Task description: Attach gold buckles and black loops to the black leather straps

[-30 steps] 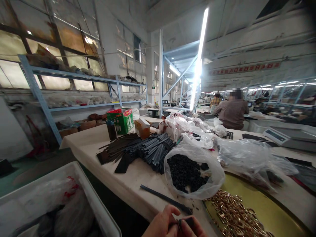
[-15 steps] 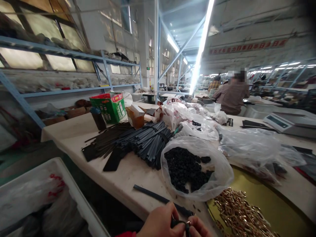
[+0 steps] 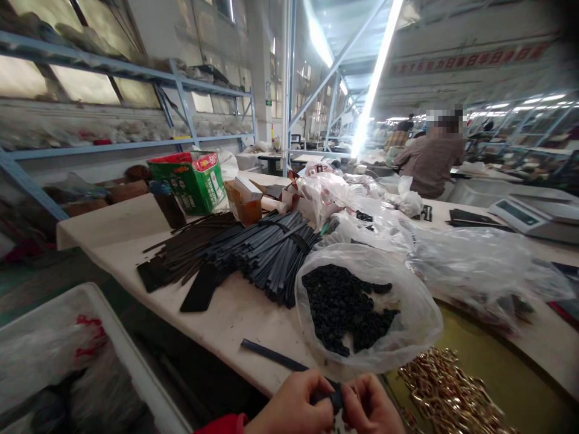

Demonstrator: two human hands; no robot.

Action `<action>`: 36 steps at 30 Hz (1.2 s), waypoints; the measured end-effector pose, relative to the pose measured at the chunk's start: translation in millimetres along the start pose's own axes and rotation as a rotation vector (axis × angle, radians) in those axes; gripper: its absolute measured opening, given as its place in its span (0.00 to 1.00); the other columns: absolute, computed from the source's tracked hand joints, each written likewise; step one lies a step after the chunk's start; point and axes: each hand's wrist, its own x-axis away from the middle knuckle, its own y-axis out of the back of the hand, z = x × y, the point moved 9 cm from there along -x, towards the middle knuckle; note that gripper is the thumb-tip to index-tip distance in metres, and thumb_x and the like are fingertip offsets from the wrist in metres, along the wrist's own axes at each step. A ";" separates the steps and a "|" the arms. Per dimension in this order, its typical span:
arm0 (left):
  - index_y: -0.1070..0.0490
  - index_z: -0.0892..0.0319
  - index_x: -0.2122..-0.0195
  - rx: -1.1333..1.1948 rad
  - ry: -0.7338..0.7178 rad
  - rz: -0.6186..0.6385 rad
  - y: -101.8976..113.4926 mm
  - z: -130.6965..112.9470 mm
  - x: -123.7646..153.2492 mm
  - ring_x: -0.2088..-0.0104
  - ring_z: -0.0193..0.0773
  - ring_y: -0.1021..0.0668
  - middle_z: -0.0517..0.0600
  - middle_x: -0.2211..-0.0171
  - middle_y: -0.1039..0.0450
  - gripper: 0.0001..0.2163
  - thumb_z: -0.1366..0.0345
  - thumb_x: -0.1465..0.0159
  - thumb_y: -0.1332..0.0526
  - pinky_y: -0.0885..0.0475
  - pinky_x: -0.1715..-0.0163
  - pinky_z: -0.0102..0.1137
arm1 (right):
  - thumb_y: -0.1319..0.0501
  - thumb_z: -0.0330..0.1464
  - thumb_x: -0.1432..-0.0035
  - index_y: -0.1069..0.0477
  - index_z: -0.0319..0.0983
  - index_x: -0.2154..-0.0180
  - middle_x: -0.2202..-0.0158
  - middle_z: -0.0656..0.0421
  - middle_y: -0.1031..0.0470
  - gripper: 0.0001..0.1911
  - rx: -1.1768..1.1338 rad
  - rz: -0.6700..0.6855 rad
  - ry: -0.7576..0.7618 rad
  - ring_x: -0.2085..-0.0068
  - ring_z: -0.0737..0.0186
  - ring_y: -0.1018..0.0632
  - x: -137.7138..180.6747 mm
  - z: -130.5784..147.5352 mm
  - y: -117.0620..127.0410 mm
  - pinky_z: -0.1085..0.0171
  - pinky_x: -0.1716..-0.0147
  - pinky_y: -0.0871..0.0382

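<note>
Low in the view, my left hand [image 3: 298,401] is closed around a short black strap piece [image 3: 335,399]. My right hand [image 3: 371,405] pinches at the other end of that strap, fingers bunched together; a tiny metallic glint shows between them, its shape too small to tell. A long dark strip [image 3: 274,357] lies on the table, its near end hidden behind my hands. Just beyond them sits an open clear plastic bag [image 3: 414,346] with many small black looped pieces [image 3: 332,307]. Gold-coloured metal fittings [image 3: 452,392] lie heaped on a yellow-green tray [image 3: 497,355] at the right.
Bundled dark strips [image 3: 271,256] lie mid-table by a green and red box [image 3: 194,187] and a dark bottle [image 3: 167,208]. Plastic bags [image 3: 484,259] and a scale [image 3: 520,214] stand right. A white bin [image 3: 97,295] is lower left. A person [image 3: 429,160] sits far back.
My right hand has come up and in beside the left, its fingers now against the strap. The small shiny metal piece seen between the hands before is mostly covered. The view has shifted slightly.
</note>
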 end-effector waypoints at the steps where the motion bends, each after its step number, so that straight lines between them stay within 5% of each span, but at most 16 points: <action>1: 0.28 0.65 0.66 0.038 0.000 0.010 -2.0 1.8 0.2 0.76 0.31 0.30 0.46 0.76 0.29 0.11 0.65 0.46 0.45 0.39 0.78 0.23 | 0.38 0.49 0.56 0.40 0.41 0.75 0.86 0.68 0.39 0.20 0.016 -0.023 0.019 0.83 0.69 0.36 3.1 4.3 0.7 0.70 0.83 0.43; 3: 0.29 0.65 0.67 0.062 -0.031 0.032 -4.6 2.1 1.1 0.75 0.31 0.30 0.46 0.75 0.29 0.10 0.67 0.47 0.45 0.38 0.76 0.24 | 0.39 0.49 0.53 0.38 0.40 0.67 0.83 0.68 0.38 0.20 0.025 0.013 0.021 0.82 0.69 0.35 11.8 12.4 -5.8 0.70 0.82 0.43; 8: 0.30 0.64 0.68 0.059 -0.035 0.106 -9.3 8.1 1.5 0.70 0.35 0.28 0.46 0.72 0.27 0.09 0.66 0.49 0.42 0.36 0.72 0.25 | 0.38 0.49 0.55 0.40 0.40 0.72 0.84 0.69 0.39 0.20 0.013 0.220 -0.107 0.82 0.72 0.38 30.8 19.5 -26.2 0.72 0.83 0.48; 18: 0.32 0.63 0.66 0.367 0.056 0.287 -26.3 2.6 11.1 0.73 0.30 0.30 0.45 0.73 0.31 0.10 0.68 0.49 0.44 0.37 0.73 0.24 | 0.37 0.44 0.55 0.43 0.40 0.73 0.81 0.67 0.34 0.19 -0.279 0.296 -0.397 0.83 0.74 0.40 50.6 8.1 -33.5 0.72 0.82 0.50; 25: 0.31 0.61 0.58 0.242 0.036 0.388 -28.5 4.6 19.5 0.72 0.30 0.28 0.46 0.69 0.30 0.14 0.70 0.46 0.46 0.37 0.71 0.25 | 0.44 0.40 0.47 0.40 0.40 0.71 0.77 0.64 0.32 0.10 0.297 0.164 -0.004 0.74 0.66 0.32 46.7 22.2 -13.4 0.67 0.73 0.41; 29: 0.33 0.62 0.56 0.293 0.065 0.411 -30.4 10.1 19.0 0.77 0.27 0.30 0.46 0.69 0.29 0.14 0.66 0.43 0.46 0.38 0.74 0.23 | 0.45 0.38 0.45 0.41 0.41 0.70 0.78 0.65 0.33 0.08 0.314 0.247 -0.023 0.74 0.66 0.34 49.8 26.0 -17.3 0.67 0.73 0.41; 36: 0.33 0.61 0.56 0.021 -0.003 0.369 -31.3 7.5 20.7 0.80 0.28 0.32 0.45 0.72 0.30 0.14 0.68 0.42 0.50 0.38 0.78 0.23 | 0.46 0.36 0.45 0.42 0.41 0.70 0.76 0.64 0.33 0.06 0.386 0.246 0.011 0.73 0.65 0.32 56.6 25.4 -16.1 0.66 0.72 0.40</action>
